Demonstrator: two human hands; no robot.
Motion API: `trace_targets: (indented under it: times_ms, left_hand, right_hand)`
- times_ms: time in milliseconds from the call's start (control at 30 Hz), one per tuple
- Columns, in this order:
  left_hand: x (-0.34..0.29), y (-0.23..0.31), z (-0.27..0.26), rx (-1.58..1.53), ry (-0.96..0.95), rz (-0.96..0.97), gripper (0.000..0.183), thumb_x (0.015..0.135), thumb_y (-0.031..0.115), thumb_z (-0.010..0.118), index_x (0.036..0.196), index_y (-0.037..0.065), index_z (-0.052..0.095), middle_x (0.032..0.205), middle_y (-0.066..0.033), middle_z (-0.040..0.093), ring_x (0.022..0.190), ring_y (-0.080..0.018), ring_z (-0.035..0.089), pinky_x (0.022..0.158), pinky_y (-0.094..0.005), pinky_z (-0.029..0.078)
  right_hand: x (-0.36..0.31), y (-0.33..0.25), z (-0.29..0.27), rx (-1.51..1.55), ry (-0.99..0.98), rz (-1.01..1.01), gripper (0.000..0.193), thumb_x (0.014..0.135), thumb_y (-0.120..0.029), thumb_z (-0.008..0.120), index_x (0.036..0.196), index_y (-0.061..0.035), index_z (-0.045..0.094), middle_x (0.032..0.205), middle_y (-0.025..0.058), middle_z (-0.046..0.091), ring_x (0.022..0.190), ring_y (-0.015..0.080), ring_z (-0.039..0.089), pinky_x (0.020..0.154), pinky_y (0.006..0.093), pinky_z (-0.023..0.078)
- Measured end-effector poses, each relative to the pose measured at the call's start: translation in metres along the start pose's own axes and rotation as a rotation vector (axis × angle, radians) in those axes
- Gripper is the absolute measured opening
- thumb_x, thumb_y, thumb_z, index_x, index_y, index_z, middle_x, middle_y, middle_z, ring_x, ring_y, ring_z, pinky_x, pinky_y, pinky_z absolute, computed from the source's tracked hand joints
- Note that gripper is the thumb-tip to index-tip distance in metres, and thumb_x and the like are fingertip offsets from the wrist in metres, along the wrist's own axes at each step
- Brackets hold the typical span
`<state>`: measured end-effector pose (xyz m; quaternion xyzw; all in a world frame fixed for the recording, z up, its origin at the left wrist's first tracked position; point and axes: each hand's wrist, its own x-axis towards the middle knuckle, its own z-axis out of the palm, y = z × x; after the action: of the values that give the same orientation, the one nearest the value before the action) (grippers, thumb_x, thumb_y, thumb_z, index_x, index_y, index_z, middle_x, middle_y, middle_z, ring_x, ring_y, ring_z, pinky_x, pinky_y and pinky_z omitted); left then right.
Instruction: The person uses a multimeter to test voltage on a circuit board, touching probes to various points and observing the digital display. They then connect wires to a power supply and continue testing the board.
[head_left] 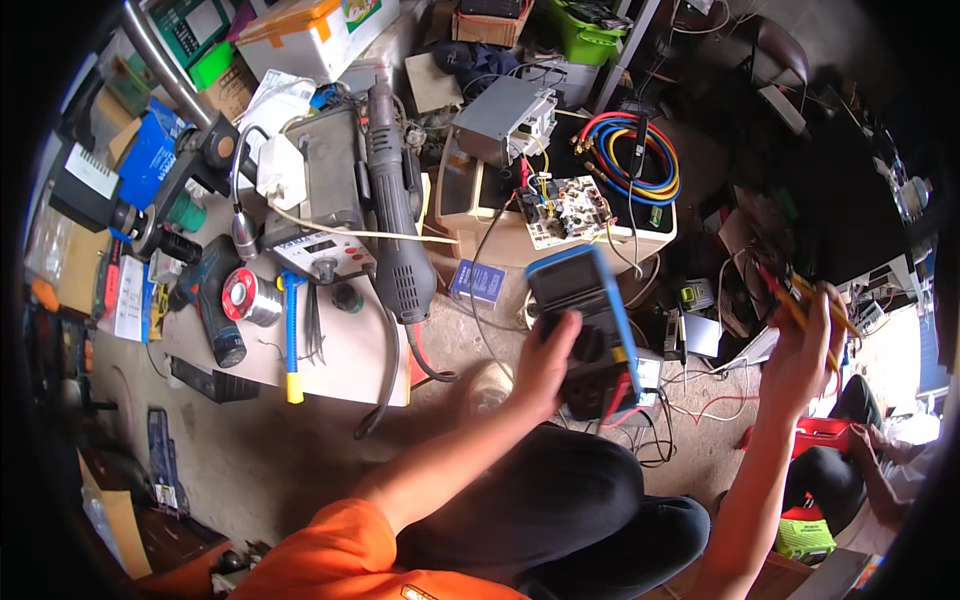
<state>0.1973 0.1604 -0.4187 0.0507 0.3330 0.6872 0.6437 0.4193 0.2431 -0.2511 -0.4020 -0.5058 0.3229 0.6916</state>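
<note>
My left hand (550,365) is closed round the near-left edge of a multimeter (585,310) with a dark body and blue frame, its thumb over the front by the dial. A red lead runs along the meter's lower right edge. At the right, my raised right hand (805,350) grips a slim yellow-handled tool (797,305); its exact kind is hard to make out. Beyond the meter, a populated circuit board (568,212) with wires lies on a beige casing (480,205). Next to the board sits a grey metal box (500,118).
On the left table (330,375) are a hot air gun (385,170), a solder spool (250,298), a cordless drill (212,310) and a soldering station (320,255). Coiled coloured hoses (675,165) lie behind the board. Loose cables cover the floor. Another person (850,470) sits at right.
</note>
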Motion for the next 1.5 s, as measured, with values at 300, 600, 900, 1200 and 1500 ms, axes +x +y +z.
trace_targets:
  times_ms: [300,600,900,1200,1500]
  left_hand:
    - [0.006,-0.042,-0.17,0.027,0.229,0.039,0.023,0.1,0.019,0.066,0.117,0.006,0.063,0.101,-0.0045,0.07,0.089,-0.018,0.07,0.08,-0.0379,0.058]
    - [0.029,-0.11,-0.336,0.112,0.53,0.05,0.036,0.096,0.025,0.073,0.126,0.008,0.06,0.112,-0.0078,0.068,0.101,-0.0218,0.064,0.087,-0.0419,0.054]
    - [0.008,-0.098,-0.375,0.995,0.605,-0.179,0.026,0.099,0.021,0.069,0.113,0.001,0.062,0.107,-0.0097,0.067,0.09,-0.0236,0.068,0.075,-0.0364,0.055]
    - [0.09,-0.022,-0.108,0.89,0.185,0.402,0.014,0.097,0.013,0.07,0.1,0.0,0.066,0.076,-0.001,0.058,0.062,-0.0066,0.046,0.057,-0.0256,0.039]
    - [0.154,-0.018,-0.07,0.553,0.333,0.271,0.022,0.098,0.016,0.071,0.107,-0.004,0.069,0.098,-0.0042,0.069,0.088,-0.0068,0.059,0.08,-0.0228,0.046]
  right_hand:
    - [-0.062,0.057,0.023,-0.117,-0.134,0.175,0.013,0.104,-0.01,0.055,0.114,-0.0017,0.056,0.096,0.0085,0.06,0.062,0.0163,0.065,0.058,0.0273,0.055]
    - [-0.058,0.118,0.054,-0.095,-0.225,0.258,0.014,0.105,-0.01,0.054,0.114,-0.0008,0.053,0.091,0.0077,0.062,0.066,0.0146,0.067,0.063,0.0264,0.055]
    - [-0.055,0.16,0.08,-0.117,-0.33,0.304,0.014,0.104,-0.012,0.057,0.114,-0.0028,0.053,0.094,0.007,0.062,0.07,0.0126,0.067,0.065,0.0254,0.056]
    - [0.006,0.166,0.119,-0.259,-0.519,0.173,0.019,0.105,-0.01,0.055,0.119,0.0019,0.058,0.086,0.0081,0.067,0.066,0.0127,0.067,0.063,0.025,0.054]
    - [0.028,0.191,0.165,-0.23,-0.618,0.29,0.018,0.102,-0.01,0.059,0.115,0.0016,0.063,0.087,0.0054,0.067,0.064,0.0074,0.061,0.056,0.0223,0.05]
